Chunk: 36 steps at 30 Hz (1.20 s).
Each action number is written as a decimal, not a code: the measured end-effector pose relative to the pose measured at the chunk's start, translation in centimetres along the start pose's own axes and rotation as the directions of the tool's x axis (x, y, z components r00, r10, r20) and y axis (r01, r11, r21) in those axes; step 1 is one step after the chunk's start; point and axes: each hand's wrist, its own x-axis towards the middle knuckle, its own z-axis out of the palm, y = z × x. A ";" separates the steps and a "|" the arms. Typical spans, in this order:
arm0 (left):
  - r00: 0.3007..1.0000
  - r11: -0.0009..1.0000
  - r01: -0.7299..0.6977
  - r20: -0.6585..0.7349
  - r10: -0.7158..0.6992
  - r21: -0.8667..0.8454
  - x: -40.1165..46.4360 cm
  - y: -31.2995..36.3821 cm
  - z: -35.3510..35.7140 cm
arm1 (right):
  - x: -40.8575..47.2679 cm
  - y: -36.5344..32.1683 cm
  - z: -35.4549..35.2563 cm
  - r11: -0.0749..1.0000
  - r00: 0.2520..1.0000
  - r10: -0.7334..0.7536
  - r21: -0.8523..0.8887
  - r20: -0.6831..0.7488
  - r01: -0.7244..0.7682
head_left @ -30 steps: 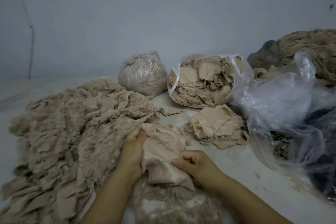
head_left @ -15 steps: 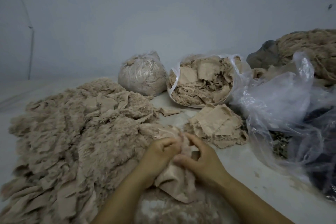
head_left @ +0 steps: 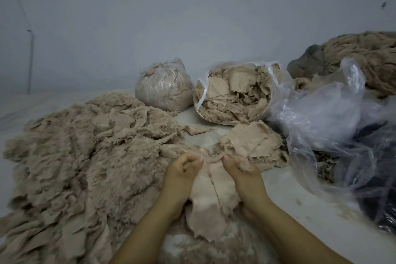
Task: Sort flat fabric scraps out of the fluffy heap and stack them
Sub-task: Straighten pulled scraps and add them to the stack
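Pale grey wall [head_left: 150, 17] behind, pale floor surface [head_left: 285, 195] underfoot; dim light.

Obs. 1: The scrap [head_left: 211, 191] in work, a pinkish flat piece with a fuzzy edge, hangs between both hands at the near edge of the fluffy heap [head_left: 81, 156]. Left hand [head_left: 182, 176] has its fingers curled tight on the scrap's upper left edge. Right hand [head_left: 242, 176] pinches the upper right edge, thumb on top, a tuft of fluff caught under the fingers.

Obs. 2: Change. A second ago the hands held the piece wide and draped. Half a second ago they were bunched together over it. Now they have parted again, and a crease or split line runs down the middle of the scrap. I cannot tell which.

Judgement: they are likely spreading it out, or pulling fluff from backing, before it goes on the stack. The piece is not yet sorted.

Obs. 3: Stack of flat scraps [head_left: 250, 143] lies just beyond the right hand, on the floor. Behind it is an open plastic bag [head_left: 235, 92] full of scraps, with a tied bag [head_left: 162, 85] beside that. Loose clear plastic sheet [head_left: 327, 118] to the right. One stray scrap [head_left: 196, 129] lies between heap and stack.
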 end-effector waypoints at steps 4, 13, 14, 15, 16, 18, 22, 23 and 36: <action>0.987 1.000 -0.029 -0.156 0.029 0.001 0.4 0.0 -0.7 | 0.8 -0.2 -0.7 0.989 0.989 0.017 0.147 -0.144 0.005; 0.914 0.915 -0.026 0.380 -0.142 0.402 -0.5 -0.7 -0.7 | 1.1 -0.5 -1.1 0.996 0.988 0.036 0.084 -0.151 -0.024; 0.920 0.912 -0.021 0.365 -0.143 0.409 -0.3 -0.6 -1.0 | 1.3 -0.7 -1.4 0.998 0.982 0.022 0.061 -0.188 -0.011; 0.929 0.917 -0.014 0.344 -0.136 0.399 -0.2 -0.3 -1.3 | 1.3 -0.8 -1.6 0.999 0.977 0.007 0.051 -0.214 0.004; 0.940 0.921 -0.007 0.318 -0.128 0.390 0.0 -0.2 -1.5 | 1.4 -0.9 -1.7 0.999 0.973 -0.004 0.050 -0.231 0.015; 0.959 0.928 0.011 0.258 -0.115 0.373 0.1 0.2 -1.5 | 1.4 -0.8 -1.8 0.997 0.971 -0.005 0.073 -0.238 0.023; 0.990 0.950 -0.043 0.143 -0.002 0.309 0.0 0.3 -1.1 | 1.3 -0.8 -1.6 0.996 0.985 0.000 0.092 -0.170 0.016; 0.993 0.959 -0.054 0.120 0.021 0.279 0.0 0.3 -1.3 | 1.3 -0.9 -1.7 0.997 0.995 -0.011 0.070 -0.099 0.018; 0.983 0.964 0.174 0.028 -0.184 0.200 0.3 0.5 -2.0 | 1.1 -1.1 -1.4 0.993 0.991 -0.090 -0.087 -0.096 0.082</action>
